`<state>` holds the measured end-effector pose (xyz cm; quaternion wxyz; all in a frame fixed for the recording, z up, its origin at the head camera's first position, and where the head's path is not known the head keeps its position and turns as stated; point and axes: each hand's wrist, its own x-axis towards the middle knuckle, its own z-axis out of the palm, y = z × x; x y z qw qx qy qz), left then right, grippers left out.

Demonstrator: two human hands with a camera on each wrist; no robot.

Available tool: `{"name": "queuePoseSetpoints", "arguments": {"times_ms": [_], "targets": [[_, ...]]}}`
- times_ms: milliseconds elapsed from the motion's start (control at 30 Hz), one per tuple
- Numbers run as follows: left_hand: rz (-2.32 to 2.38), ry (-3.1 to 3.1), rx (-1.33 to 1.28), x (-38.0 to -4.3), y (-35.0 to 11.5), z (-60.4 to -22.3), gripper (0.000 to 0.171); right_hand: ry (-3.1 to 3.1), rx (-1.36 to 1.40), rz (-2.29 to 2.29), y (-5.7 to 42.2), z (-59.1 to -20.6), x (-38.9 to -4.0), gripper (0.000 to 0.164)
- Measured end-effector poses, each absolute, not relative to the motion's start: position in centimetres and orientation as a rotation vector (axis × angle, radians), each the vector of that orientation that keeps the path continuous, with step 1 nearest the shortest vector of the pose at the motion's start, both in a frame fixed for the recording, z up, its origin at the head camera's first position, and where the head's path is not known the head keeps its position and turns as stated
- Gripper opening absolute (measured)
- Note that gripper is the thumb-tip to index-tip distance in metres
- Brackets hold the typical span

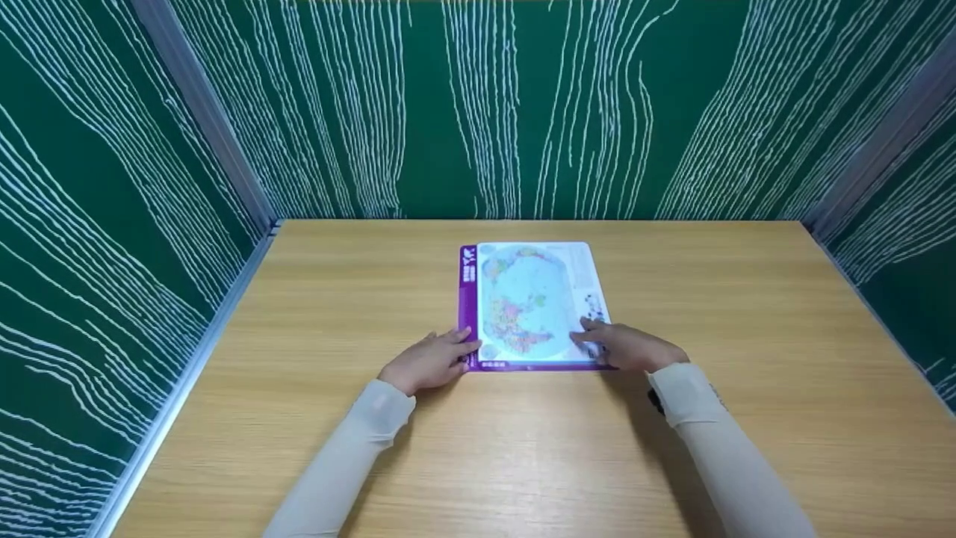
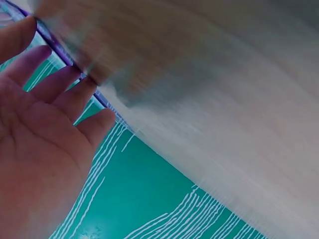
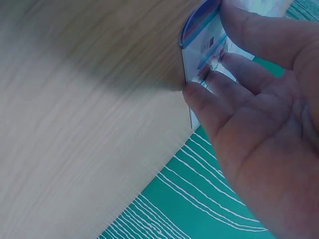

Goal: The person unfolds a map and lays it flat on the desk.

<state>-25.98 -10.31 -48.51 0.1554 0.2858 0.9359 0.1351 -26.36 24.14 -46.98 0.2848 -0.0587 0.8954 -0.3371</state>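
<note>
A thin rectangular world map board [image 1: 534, 291] with a purple border lies flat on the wooden table, its map turned sideways. My left hand [image 1: 433, 359] rests at its near left corner, fingertips on the purple strip. In the left wrist view, the loosely extended fingers [image 2: 67, 92] meet the board's edge. At the near right corner my right hand [image 1: 627, 345] lies with thumb and fingers over the white margin. The right wrist view shows that hand's fingertips [image 3: 197, 97] along the glossy edge, with the thumb [image 3: 244, 30] over the surface.
The wooden table [image 1: 358, 291] extends around the board on all sides. Green panels [image 1: 433, 149] with wavy white lines stand behind it and at both sides, joined by grey metal posts [image 1: 209, 112].
</note>
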Motion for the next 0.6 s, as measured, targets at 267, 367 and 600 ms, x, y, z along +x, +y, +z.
{"name": "queuePoseSetpoints", "arguments": {"times_ms": [267,367,600], "targets": [[0.463,2.671,0.737,-26.8,-10.5,-48.3,0.054,2.578,-0.381,-0.632,23.9,-47.0,-26.1,0.053],[0.474,2.68,0.716,-27.3,-10.7,-48.4,0.06,2.625,-0.426,-0.61,23.7,-47.1,-26.1,0.047],[0.526,2.692,0.688,-28.4,-11.3,-48.7,0.07,2.689,-0.409,-0.653,23.1,-47.5,-25.9,0.053]]}}
